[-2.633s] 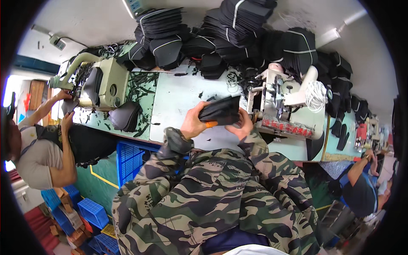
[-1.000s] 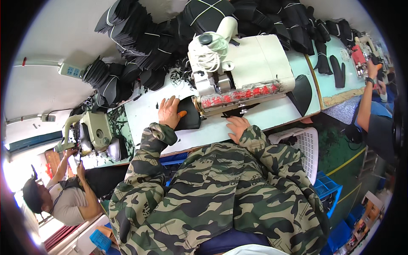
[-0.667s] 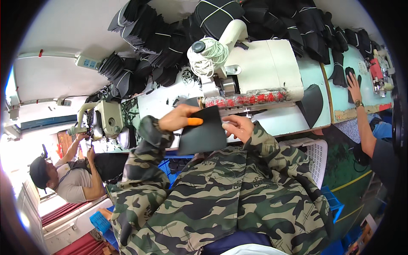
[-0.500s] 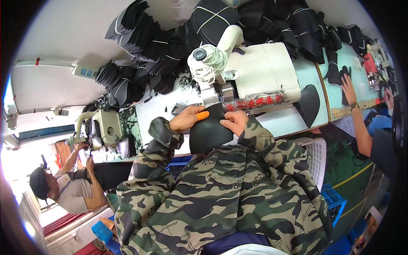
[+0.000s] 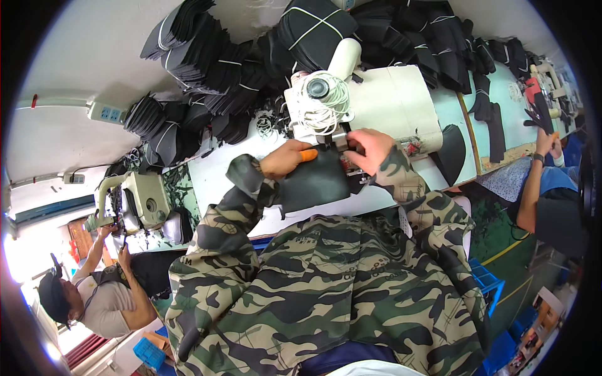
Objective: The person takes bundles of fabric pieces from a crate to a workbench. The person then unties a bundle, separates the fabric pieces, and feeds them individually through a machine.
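A curved piece of black sheet material (image 5: 315, 183) lies under the head of a cream sewing-type machine (image 5: 384, 103), its near part over the white table. My left hand (image 5: 284, 159) grips its left edge, with the thumb in an orange finger cover on top. Beside the machine's metal working parts, at the far right edge of the piece, is my right hand (image 5: 372, 149). Its fingers are curled together, and whatever is between them is hidden. A coil of white cord (image 5: 321, 106) hangs on the machine's top.
Tied stacks of black pieces (image 5: 313, 28) line the wall behind the machine. Another black piece (image 5: 450, 155) lies to its right. A co-worker (image 5: 106, 294) sits at a second machine (image 5: 145, 199) on the left; another person's arm (image 5: 533, 182) is at the right table.
The black piece has moved forward under the machine head. My right hand has left its near right part and moved up beside the machine. My left hand still holds the left edge.
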`<state>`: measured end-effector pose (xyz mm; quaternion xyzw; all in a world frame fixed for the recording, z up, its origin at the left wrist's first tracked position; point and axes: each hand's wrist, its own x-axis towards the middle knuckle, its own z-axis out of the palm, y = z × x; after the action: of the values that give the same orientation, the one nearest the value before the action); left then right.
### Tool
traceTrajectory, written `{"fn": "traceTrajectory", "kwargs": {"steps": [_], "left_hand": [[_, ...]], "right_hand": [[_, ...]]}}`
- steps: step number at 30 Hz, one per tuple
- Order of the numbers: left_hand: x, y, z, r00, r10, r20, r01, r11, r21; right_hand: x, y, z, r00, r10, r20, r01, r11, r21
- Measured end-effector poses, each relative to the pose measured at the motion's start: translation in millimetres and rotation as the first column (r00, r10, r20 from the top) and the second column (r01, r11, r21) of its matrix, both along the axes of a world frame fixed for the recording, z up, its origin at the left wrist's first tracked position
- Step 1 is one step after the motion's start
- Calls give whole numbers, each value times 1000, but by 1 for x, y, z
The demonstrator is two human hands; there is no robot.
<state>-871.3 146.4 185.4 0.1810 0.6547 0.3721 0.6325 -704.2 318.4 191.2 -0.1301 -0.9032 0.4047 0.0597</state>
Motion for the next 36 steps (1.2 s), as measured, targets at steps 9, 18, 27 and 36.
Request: {"fn": "traceTrajectory", "kwargs": {"steps": [9,18,27,36], "left_hand": [[-2,13,1,997,-19,78,24,998,-66],[-27,1,0,919,23,-394,20,994,107],[-16,-86,-52,89,-532,-842,184,840,-511],[3,-35,33,916,-402,-8,402,915,33]], "right_hand": [[-4,-4,10,981,22,195,-47,991,124],[76,17,-6,978,-208,1,200,940,-277],[42,6,9,978,-169,-119,192,956,223],[26,-55,-20,955,143,258,11,858,-514]]}}
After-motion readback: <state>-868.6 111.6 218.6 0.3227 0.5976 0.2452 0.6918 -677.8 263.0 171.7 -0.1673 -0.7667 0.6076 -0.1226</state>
